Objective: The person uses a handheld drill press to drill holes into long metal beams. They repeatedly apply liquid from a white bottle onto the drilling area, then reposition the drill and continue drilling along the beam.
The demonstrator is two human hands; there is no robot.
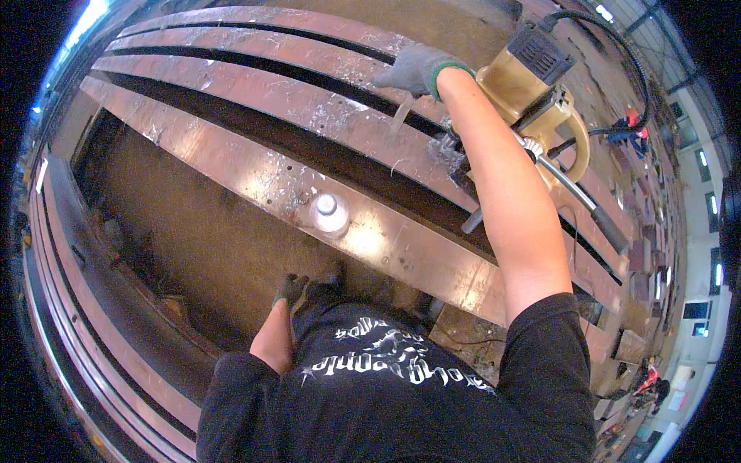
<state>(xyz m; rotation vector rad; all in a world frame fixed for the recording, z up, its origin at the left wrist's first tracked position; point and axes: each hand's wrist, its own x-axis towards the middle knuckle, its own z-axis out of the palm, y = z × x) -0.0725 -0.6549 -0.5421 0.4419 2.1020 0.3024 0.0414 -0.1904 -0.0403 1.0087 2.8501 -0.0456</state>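
My right arm reaches far forward across several long reddish-brown steel beams. On its end, my right hand (417,71), in a grey glove with a green cuff, is over the far beams. Its thumb stands out to the left, apart from the rest of the hand. A pale, blurred strip (400,117) shows just below the glove; whether the hand touches it is unclear. Right of my forearm, a gold-and-black magnetic drill (513,73) stands on the beams, partly covered by the arm. My left hand (292,287), in a dark glove, hangs low near my body, its fingers hard to make out.
A clear plastic bottle with a white cap (327,205) stands on the nearest beam (231,171). Metal shavings litter the beams, with dark gaps between them. A black cable (642,73) loops from the drill. More steel sections (108,324) lie at left; people in red (634,123) are far right.
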